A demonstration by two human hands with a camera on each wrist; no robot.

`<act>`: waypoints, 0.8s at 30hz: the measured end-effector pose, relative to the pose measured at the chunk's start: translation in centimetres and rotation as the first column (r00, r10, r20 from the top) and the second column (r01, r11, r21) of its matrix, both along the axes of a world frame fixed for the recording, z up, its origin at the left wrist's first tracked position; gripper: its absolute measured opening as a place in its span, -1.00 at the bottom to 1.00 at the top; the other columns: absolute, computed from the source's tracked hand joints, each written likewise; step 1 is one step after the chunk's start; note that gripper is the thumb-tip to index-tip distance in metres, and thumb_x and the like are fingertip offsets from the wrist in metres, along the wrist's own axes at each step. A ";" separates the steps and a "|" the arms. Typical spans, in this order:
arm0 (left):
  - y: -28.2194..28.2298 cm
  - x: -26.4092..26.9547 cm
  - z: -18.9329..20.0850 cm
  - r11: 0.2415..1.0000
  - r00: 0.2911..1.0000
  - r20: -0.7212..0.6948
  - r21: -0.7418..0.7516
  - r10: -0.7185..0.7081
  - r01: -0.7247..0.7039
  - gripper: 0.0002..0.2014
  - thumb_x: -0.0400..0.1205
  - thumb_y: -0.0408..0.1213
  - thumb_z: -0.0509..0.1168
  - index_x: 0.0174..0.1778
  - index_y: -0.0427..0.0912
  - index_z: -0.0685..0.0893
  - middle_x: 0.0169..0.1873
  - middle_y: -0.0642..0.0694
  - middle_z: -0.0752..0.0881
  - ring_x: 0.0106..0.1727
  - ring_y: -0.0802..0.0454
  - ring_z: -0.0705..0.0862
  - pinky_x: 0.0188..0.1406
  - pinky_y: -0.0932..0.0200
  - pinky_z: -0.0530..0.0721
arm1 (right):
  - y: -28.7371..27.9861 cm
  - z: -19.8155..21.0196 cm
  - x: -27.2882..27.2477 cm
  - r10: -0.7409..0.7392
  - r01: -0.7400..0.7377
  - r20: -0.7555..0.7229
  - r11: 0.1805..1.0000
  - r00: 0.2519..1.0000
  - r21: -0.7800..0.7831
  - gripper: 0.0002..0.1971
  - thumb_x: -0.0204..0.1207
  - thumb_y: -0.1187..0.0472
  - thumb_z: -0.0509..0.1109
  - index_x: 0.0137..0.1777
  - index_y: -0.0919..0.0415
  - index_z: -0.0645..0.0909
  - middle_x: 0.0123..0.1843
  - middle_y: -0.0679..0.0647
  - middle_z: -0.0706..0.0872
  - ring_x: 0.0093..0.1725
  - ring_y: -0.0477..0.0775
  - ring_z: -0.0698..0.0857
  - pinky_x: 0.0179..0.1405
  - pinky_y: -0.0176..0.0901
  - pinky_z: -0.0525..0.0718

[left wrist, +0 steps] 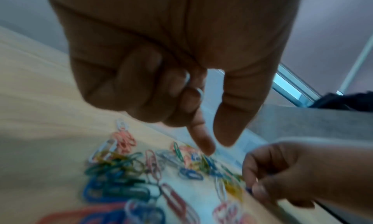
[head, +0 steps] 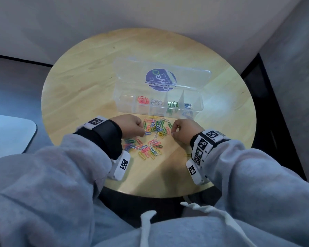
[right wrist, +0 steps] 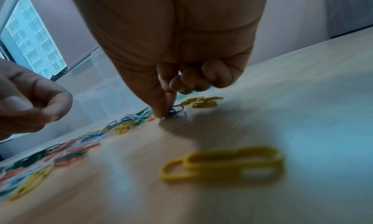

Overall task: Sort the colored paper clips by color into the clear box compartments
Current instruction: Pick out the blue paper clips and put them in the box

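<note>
A loose pile of coloured paper clips lies on the round wooden table, in front of the clear box. The box's compartments hold red clips, white clips, green clips and blue clips. My right hand pinches a blue clip between thumb and forefinger at the pile's right edge, low on the table. My left hand hovers over the pile's left side; its forefinger points down, the thumb stands apart and nothing sits between them.
The box's lid lies open behind it, with a round purple sticker. A single yellow clip lies apart, near my right wrist. The table's front edge is close to my body, and a pale surface shows at the far left.
</note>
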State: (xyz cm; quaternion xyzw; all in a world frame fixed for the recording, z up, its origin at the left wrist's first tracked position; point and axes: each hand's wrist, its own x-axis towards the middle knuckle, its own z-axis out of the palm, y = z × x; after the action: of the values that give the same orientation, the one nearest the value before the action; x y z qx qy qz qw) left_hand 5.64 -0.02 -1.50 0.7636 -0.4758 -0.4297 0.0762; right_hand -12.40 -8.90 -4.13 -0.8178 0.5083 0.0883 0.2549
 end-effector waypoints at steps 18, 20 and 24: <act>0.2 -2.3 -1.7 0.934 0.879 0.317 0.128 -0.357 0.333 -0.87 0.47 -0.34 0.37 -0.09 -0.17 0.74 -0.26 -0.06 0.65 -0.22 -0.05 0.59 -0.39 0.20 0.47 | 1.8 0.7 1.5 -0.272 0.196 0.237 0.933 0.933 0.300 -0.79 0.46 0.38 0.29 -0.36 0.16 0.42 -0.37 0.08 0.66 -0.41 0.01 0.59 -0.26 -0.13 0.63; 0.2 -2.3 -1.8 0.936 0.886 0.303 0.133 -0.350 0.325 -0.92 0.47 -0.32 0.38 -0.15 -0.16 0.71 -0.28 -0.07 0.64 -0.25 -0.05 0.58 -0.39 0.19 0.47 | 1.9 0.9 1.5 -0.300 0.183 0.279 0.908 0.912 0.377 -0.76 0.48 0.45 0.26 -0.37 0.18 0.41 -0.32 0.20 0.68 -0.36 0.11 0.61 -0.33 -0.16 0.63; 0.5 -1.9 -1.8 0.961 0.939 0.208 0.101 -0.274 0.258 -0.97 0.44 -0.32 0.38 -0.27 -0.11 0.67 -0.35 -0.06 0.64 -0.29 -0.04 0.58 -0.31 0.20 0.51 | 1.9 1.3 1.6 -0.421 0.206 0.349 0.834 0.837 0.512 -0.75 0.54 0.54 0.15 -0.26 0.21 0.44 -0.33 0.21 0.59 -0.41 0.13 0.56 -0.55 -0.30 0.59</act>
State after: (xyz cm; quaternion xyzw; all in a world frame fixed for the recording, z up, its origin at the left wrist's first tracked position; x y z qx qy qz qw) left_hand 3.73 0.51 -3.33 0.7375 -0.5643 -0.3656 -0.0631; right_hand -10.82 -6.96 -2.83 -0.6351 0.5310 -0.0301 0.5601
